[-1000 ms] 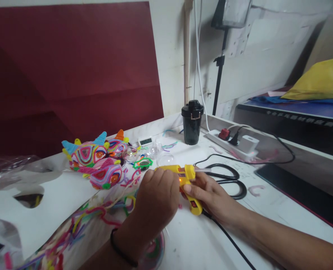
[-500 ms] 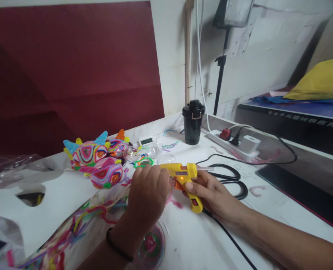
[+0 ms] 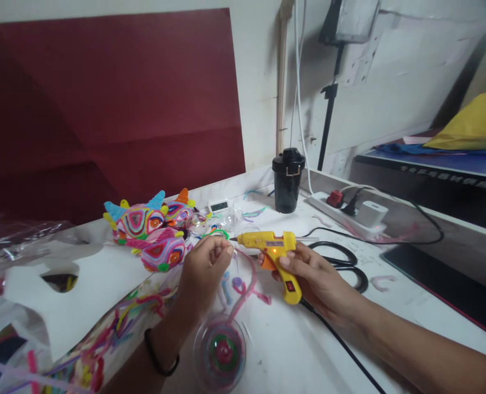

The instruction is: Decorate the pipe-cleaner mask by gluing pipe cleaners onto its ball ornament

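Observation:
My right hand (image 3: 314, 276) is wrapped round a yellow hot glue gun (image 3: 273, 251) with its orange light lit. Its dark nozzle points left, close to the fingertips of my left hand (image 3: 206, 268). That hand is closed in a pinch, seemingly on the end of a fuzzy pink pipe cleaner (image 3: 249, 287). From there the strand curves down to a clear plastic dome (image 3: 200, 355) with pink and green coils in it. Short blue pipe cleaner pieces (image 3: 226, 288) and a small purple coil (image 3: 237, 282) lie between my hands.
Colourful fuzzy masks (image 3: 140, 221) sit at the back left, behind a white mask (image 3: 115, 268) and a heap of pipe cleaners (image 3: 115, 328). A black cup (image 3: 288, 183), a power strip (image 3: 329, 208), black-handled scissors (image 3: 358, 276) and a dark flat phone-like slab (image 3: 444, 293) are on the right.
My left hand has moved back left from the glue gun's front, uncovering the nozzle and the pink strand. The whole view has shifted slightly.

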`<state>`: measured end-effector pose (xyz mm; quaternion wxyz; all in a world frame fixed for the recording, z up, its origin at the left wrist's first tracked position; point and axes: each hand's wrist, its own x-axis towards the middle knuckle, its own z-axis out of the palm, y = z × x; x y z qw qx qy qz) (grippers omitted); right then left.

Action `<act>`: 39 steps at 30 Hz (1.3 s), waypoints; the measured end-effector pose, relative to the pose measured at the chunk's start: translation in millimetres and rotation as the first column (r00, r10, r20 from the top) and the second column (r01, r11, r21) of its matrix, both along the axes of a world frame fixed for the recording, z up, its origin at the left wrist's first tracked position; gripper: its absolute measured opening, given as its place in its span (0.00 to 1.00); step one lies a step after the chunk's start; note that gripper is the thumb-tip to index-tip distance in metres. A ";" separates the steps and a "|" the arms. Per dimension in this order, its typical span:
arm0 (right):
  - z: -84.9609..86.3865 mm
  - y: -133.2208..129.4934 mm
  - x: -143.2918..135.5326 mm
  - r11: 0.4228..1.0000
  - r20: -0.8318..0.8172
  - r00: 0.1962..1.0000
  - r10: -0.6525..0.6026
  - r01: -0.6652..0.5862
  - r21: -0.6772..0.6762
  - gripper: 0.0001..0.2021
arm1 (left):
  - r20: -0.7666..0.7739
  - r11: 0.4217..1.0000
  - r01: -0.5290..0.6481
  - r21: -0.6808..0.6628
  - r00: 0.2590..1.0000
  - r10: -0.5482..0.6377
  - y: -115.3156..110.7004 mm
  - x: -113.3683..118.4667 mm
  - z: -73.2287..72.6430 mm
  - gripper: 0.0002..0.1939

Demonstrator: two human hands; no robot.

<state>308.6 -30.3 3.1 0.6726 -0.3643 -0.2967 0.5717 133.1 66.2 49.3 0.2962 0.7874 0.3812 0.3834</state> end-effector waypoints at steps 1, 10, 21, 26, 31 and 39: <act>0.1 0.2 0.4 1.000 -0.002 1.000 -0.004 0.004 0.000 0.16 | 0.037 0.995 0.011 -0.098 0.999 -0.007 1.9 0.4 0.2 0.08; -0.4 2.4 2.1 0.999 0.005 0.999 -0.052 0.052 0.016 0.18 | 0.159 0.907 0.038 -0.420 0.987 0.032 11.4 2.5 -0.1 0.10; 23.5 2.6 20.3 0.979 0.018 0.982 -0.188 0.186 0.080 0.18 | 0.150 0.909 0.079 -0.408 0.989 -0.018 13.2 11.2 -1.2 0.13; 15.6 5.3 13.4 0.985 -0.047 0.990 -0.132 0.136 0.104 0.17 | 0.151 0.878 0.110 -0.466 0.988 -0.044 13.3 11.4 1.4 0.10; 1.9 7.1 -2.9 0.998 -0.041 0.998 -0.048 0.050 0.049 0.18 | 0.155 0.903 0.151 -0.403 0.983 -0.095 3.8 20.5 43.1 0.10; -6.6 8.4 -9.1 0.996 -0.111 0.993 0.036 -0.026 0.086 0.19 | -0.077 0.863 0.468 -0.192 0.869 -0.489 -18.4 103.0 76.8 0.08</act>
